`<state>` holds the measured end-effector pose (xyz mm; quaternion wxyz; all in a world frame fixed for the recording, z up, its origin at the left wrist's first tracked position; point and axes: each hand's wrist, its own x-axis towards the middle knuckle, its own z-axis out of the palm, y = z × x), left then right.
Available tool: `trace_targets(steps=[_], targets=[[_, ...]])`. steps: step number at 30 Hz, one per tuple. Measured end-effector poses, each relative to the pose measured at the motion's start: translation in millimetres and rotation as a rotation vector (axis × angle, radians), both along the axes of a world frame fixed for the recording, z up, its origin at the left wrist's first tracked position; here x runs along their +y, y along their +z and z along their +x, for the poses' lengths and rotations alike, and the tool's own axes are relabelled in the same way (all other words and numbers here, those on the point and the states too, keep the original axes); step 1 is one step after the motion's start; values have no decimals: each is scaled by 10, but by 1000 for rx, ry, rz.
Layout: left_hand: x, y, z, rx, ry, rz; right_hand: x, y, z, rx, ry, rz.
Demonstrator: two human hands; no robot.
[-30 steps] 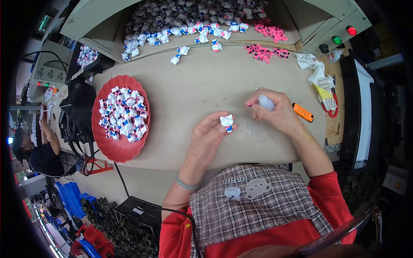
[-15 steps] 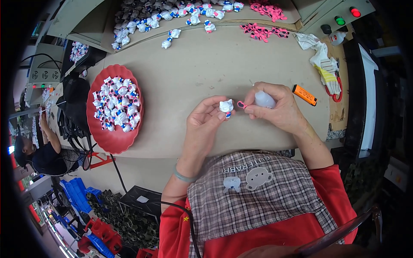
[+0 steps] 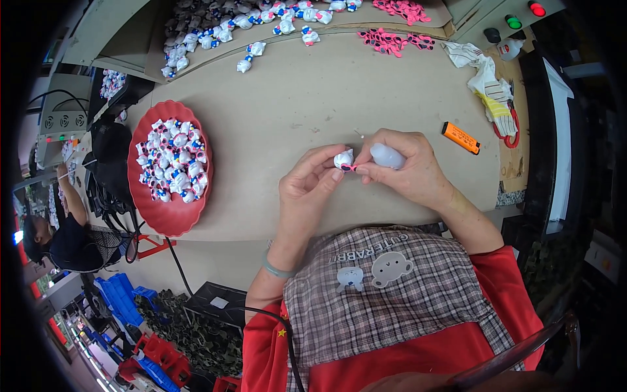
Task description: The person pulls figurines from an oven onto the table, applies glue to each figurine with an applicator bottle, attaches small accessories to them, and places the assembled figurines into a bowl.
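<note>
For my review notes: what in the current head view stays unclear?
All in the head view:
- Figurine: lower part hidden by the left hand and pink glasses.
- Glasses: too small to tell whether they touch the figurine; one end is behind the right hand.
- Bottle: partly covered by right fingers.
- Red dish: upper figurines hide those beneath.
- Back pile: cut off by the top edge.

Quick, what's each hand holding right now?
Left hand: closed, holding a small white toy.
Right hand: closed, holding tiny pink glasses and a pale bottle.
</note>
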<state>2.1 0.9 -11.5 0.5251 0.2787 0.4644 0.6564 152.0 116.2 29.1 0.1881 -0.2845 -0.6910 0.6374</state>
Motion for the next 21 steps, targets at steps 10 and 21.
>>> trace_targets(steps=[10, 21], targets=[[14, 15, 17, 129, -3, 45, -80, 21, -18, -106, -107, 8], [40, -18, 78, 233, 70, 79, -140, -38, -42, -153, -160, 366]])
